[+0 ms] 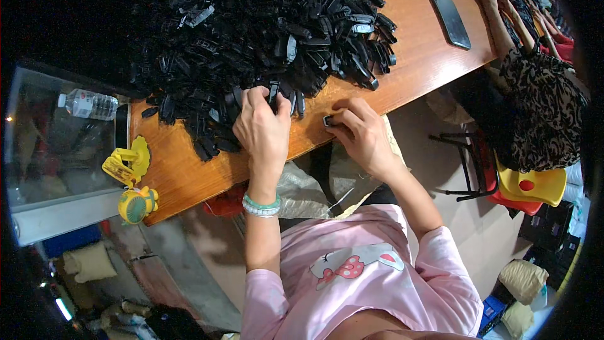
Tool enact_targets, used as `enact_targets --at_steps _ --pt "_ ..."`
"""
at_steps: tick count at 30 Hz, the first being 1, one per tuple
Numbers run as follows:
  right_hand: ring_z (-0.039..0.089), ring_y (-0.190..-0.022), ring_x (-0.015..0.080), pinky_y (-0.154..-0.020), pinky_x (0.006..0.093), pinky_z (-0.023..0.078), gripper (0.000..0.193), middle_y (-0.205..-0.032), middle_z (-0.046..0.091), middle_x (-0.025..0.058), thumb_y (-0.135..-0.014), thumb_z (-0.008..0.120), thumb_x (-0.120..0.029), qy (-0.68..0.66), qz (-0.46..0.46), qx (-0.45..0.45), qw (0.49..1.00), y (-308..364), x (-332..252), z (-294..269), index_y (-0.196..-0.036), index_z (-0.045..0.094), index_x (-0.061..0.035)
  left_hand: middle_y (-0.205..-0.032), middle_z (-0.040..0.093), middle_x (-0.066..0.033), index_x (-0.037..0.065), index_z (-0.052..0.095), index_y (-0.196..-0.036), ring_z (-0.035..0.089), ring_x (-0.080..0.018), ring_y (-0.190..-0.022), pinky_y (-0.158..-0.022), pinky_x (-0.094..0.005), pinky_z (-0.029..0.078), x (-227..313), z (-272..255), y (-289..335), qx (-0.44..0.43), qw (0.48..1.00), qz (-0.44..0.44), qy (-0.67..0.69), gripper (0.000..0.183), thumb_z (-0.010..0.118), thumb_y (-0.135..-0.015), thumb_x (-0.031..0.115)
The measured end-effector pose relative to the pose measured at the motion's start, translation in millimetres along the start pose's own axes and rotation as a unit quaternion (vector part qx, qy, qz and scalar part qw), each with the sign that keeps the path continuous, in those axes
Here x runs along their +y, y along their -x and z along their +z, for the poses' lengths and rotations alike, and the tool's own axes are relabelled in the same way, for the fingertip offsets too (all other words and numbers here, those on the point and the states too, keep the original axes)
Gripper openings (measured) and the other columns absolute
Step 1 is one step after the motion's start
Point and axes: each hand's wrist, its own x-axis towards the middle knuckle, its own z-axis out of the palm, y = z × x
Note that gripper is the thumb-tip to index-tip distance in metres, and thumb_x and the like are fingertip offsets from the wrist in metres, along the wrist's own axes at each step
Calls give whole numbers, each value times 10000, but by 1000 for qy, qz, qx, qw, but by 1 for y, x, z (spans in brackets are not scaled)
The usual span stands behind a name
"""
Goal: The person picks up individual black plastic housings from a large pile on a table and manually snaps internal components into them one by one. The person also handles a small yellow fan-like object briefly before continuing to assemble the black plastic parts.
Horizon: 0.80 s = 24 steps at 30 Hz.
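Note:
A large heap of small black plastic pieces [251, 31] covers the far left and middle of the wooden table [421, 69]. My left hand [263, 126] is at the heap's near edge, its fingers curled around a slim black piece [274, 92] that stands up between thumb and forefinger. Over the table's front edge, my right hand [363, 135] pinches a small dark piece [328, 121] with a pale rim. The exact kind of these pieces is too small to tell.
A phone [450, 20] lies at the table's right. Yellow fan [135, 204] and yellow stand [131, 162] are at its left corner, near a plastic bottle [88, 104]. Pale sacking [302, 192] hangs below the front edge. Another person [541, 107] sits at right by a yellow-red chair [528, 182].

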Motion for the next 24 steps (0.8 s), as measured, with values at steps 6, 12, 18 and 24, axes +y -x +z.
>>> enact_targets --at_steps 6,12,18,24 --pt "603 -864 211 -736 310 479 377 -886 592 96 -745 711 -49 -292 251 50 922 8 -16 -12 -1094 570 -25 -812 570 -47 -5 499 -1028 525 -67 -564 -439 -213 402 6 -7 27 -9 838 -163 521 264 634 -802 -28" --pt "582 -890 193 -794 317 463 368 -979 605 108 -852 557 5 -489 183 1 853 5 -30 -23 -1219 532 28 -948 506 -68 -32 477 -1234 618 -132 -692 -572 -240 535 13 -34 55 -227 789 -140 554 398 535 -843 -81" --pt "586 -913 267 -817 342 446 443 -1061 600 162 -843 544 1 -342 143 -69 926 10 -40 -34 -1278 468 29 -878 563 -111 -84 595 -1023 599 -190 -720 -635 -274 477 24 -53 45 -186 905 16 381 273 662 -766 -21" --pt "545 -849 397 -729 408 455 460 -950 553 212 -764 564 77 -189 54 -110 974 18 -36 -27 -1210 460 50 -745 554 -159 -82 598 -946 565 -265 -608 -552 -320 446 24 -61 45 -168 923 52 342 218 678 -765 8"
